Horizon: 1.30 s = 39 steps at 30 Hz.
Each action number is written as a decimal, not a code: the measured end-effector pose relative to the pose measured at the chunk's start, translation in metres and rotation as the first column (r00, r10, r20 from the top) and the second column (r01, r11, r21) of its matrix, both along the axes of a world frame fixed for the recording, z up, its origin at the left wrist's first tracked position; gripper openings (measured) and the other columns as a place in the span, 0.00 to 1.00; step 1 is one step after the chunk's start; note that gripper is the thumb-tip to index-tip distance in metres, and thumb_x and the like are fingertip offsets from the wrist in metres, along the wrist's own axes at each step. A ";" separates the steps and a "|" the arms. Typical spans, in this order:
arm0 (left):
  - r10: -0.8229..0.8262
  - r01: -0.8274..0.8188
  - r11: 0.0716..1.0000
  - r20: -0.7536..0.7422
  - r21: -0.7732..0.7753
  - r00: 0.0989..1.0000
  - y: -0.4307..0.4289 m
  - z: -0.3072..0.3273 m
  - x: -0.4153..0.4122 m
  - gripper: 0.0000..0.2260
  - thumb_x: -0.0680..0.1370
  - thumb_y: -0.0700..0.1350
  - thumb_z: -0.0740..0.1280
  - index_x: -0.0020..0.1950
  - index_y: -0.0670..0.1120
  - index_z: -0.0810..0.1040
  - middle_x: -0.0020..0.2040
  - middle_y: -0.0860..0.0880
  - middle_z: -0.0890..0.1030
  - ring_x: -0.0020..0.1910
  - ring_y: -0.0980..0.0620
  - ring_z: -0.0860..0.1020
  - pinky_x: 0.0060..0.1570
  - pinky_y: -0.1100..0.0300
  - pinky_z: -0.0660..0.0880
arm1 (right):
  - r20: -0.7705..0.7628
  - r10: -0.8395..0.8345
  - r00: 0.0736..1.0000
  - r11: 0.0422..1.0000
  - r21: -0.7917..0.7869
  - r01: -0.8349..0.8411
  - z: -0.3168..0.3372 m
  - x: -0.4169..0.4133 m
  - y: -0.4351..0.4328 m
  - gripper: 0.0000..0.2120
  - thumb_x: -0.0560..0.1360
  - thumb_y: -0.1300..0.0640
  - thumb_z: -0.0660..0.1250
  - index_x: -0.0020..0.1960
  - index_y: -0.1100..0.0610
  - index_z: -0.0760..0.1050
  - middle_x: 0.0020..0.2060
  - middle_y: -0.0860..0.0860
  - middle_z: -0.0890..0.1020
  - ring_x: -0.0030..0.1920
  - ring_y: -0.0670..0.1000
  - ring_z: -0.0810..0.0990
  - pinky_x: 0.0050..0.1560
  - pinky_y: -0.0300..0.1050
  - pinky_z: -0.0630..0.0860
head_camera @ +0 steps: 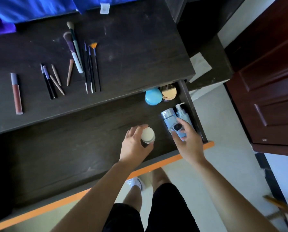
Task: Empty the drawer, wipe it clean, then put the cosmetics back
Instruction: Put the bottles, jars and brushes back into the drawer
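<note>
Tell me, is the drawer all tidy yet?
Not yet. The blue jar, gold-lidded jar and two blue bottles already sit in the drawer. The left hand holds a white-lidded jar over it, and the right hand holds a small clear item. The brushes, pencils and lip gloss wait on the desk top.

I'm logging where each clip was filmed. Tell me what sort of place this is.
Probably a bedroom at home. A dark wooden dressing table with makeup brushes laid out stands against blue bedding. Its open drawer holds cosmetic jars and light blue bottles, and a dark red panelled door is beside it.
</note>
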<state>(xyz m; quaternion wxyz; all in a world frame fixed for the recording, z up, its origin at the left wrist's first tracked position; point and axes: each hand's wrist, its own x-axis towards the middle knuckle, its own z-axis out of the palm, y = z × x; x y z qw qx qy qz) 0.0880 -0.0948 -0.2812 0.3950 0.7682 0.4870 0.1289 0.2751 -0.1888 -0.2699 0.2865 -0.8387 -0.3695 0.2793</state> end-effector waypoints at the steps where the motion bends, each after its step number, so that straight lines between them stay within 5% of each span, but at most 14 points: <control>1: -0.002 0.002 1.000 -0.003 -0.008 1.000 -0.003 -0.004 0.006 0.26 0.68 0.48 0.76 0.65 0.50 0.74 0.58 0.51 0.78 0.56 0.49 0.75 0.56 0.56 0.74 | -0.016 -0.026 1.000 1.000 -0.014 0.026 -0.001 0.003 -0.001 0.24 0.78 0.48 0.68 0.72 0.45 0.69 0.65 0.44 0.78 0.59 0.43 0.78 0.58 0.48 0.79; 12: 0.196 -0.197 0.980 -0.071 -0.009 0.978 0.037 -0.023 0.047 0.25 0.70 0.44 0.74 0.65 0.45 0.71 0.59 0.46 0.75 0.58 0.47 0.72 0.56 0.54 0.72 | 0.046 -0.029 0.999 0.999 -0.026 0.030 -0.007 0.014 0.017 0.22 0.76 0.53 0.70 0.69 0.51 0.73 0.63 0.49 0.77 0.61 0.49 0.78 0.56 0.54 0.81; 19: 0.176 -0.175 0.984 -0.153 0.022 0.972 0.077 -0.029 0.037 0.27 0.72 0.45 0.73 0.69 0.49 0.70 0.60 0.46 0.73 0.61 0.46 0.72 0.56 0.50 0.74 | 0.133 0.070 0.989 0.997 0.027 -0.074 -0.014 -0.018 0.068 0.18 0.75 0.52 0.70 0.64 0.52 0.77 0.56 0.48 0.80 0.55 0.47 0.79 0.53 0.36 0.72; 25: 0.214 -0.213 0.977 -0.126 0.017 0.969 0.083 -0.028 0.031 0.30 0.74 0.48 0.72 0.74 0.49 0.66 0.62 0.45 0.72 0.59 0.45 0.75 0.55 0.51 0.75 | 0.307 0.154 0.939 0.988 -0.068 -0.139 -0.037 -0.046 0.090 0.19 0.75 0.54 0.69 0.66 0.54 0.76 0.55 0.51 0.82 0.52 0.54 0.83 0.42 0.47 0.78; 28: 0.229 -0.225 0.973 -0.103 0.051 0.968 0.080 -0.027 0.024 0.26 0.75 0.47 0.71 0.71 0.48 0.68 0.62 0.47 0.72 0.56 0.49 0.76 0.53 0.52 0.76 | 0.316 0.137 0.939 0.990 -0.068 -0.121 -0.048 -0.049 0.087 0.22 0.77 0.56 0.68 0.70 0.56 0.72 0.63 0.53 0.79 0.59 0.55 0.81 0.46 0.48 0.80; 34: -0.133 0.199 0.918 -0.205 0.343 0.970 0.068 -0.033 0.007 0.21 0.76 0.41 0.67 0.69 0.42 0.71 0.72 0.40 0.66 0.60 0.41 0.73 0.49 0.47 0.78 | 0.221 0.147 0.964 0.987 0.025 -0.157 -0.048 -0.048 0.060 0.24 0.76 0.57 0.69 0.71 0.58 0.68 0.68 0.55 0.71 0.66 0.55 0.75 0.57 0.49 0.79; 39: -0.252 0.379 0.900 -0.450 0.217 0.857 0.072 -0.036 0.005 0.33 0.77 0.43 0.64 0.79 0.47 0.54 0.81 0.46 0.46 0.69 0.42 0.67 0.59 0.44 0.74 | -0.098 0.036 0.995 0.999 0.040 -0.032 -0.052 -0.045 0.047 0.27 0.76 0.61 0.70 0.73 0.57 0.66 0.64 0.52 0.73 0.53 0.44 0.80 0.52 0.45 0.82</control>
